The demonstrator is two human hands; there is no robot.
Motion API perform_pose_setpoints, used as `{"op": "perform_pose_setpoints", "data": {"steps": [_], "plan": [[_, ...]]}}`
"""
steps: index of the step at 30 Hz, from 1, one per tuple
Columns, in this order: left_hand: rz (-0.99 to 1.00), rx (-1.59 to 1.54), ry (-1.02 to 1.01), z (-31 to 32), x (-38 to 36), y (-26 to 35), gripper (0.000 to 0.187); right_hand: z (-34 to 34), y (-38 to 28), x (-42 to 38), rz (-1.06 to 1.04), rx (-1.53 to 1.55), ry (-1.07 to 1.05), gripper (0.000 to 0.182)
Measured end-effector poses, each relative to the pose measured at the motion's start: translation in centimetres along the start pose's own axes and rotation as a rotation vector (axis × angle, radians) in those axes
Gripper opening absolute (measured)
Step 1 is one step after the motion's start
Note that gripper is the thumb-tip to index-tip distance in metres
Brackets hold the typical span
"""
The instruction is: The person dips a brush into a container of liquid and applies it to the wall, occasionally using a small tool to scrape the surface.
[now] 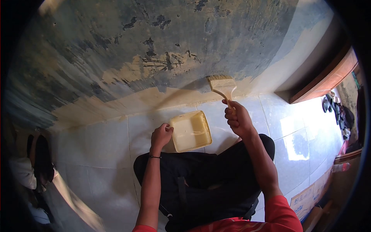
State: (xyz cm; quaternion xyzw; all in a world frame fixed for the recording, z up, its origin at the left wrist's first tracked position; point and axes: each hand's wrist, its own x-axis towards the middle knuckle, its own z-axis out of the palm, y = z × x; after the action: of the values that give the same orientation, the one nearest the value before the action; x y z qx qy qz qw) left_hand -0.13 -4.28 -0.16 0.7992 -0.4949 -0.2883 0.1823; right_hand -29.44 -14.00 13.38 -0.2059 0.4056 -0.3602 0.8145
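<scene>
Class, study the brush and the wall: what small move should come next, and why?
Probably a short upward stroke with the brush: the right hand holds its bristles close to or against the wall, which looks dark just above them and paler below.

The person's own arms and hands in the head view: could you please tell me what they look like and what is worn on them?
Both arms come out of short red sleeves. The left hand has a thin dark bracelet at its wrist; the right hand shows none. Neither hand wears a glove.
</scene>
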Motion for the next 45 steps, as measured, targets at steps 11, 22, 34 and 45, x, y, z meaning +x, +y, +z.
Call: {"op": "perform_pose_setpoints", "data": {"steps": [11,22,34,45], "plan": [[-0.029,-0.015,-0.019,0.1,0.0,0.0,0.039,0.9,-1.8,-2.8,-0.473,-0.237,-0.182,0.031],[0.110,0.015,0.118,0.3,-0.2,0.0,0.038,-1.2,2.1,1.6,0.005,-0.065,-0.044,0.025],[0.149,-0.831,-0.467,0.7,-3.7,4.6,0.050,1.2,9.6,2.0,0.111,-0.383,-0.188,0.021],[0.226,-0.964,-0.476,0.4,-4.9,5.7,0.048,2.3,10.6,0.2,0.137,-0.572,-0.438,0.025]]}}
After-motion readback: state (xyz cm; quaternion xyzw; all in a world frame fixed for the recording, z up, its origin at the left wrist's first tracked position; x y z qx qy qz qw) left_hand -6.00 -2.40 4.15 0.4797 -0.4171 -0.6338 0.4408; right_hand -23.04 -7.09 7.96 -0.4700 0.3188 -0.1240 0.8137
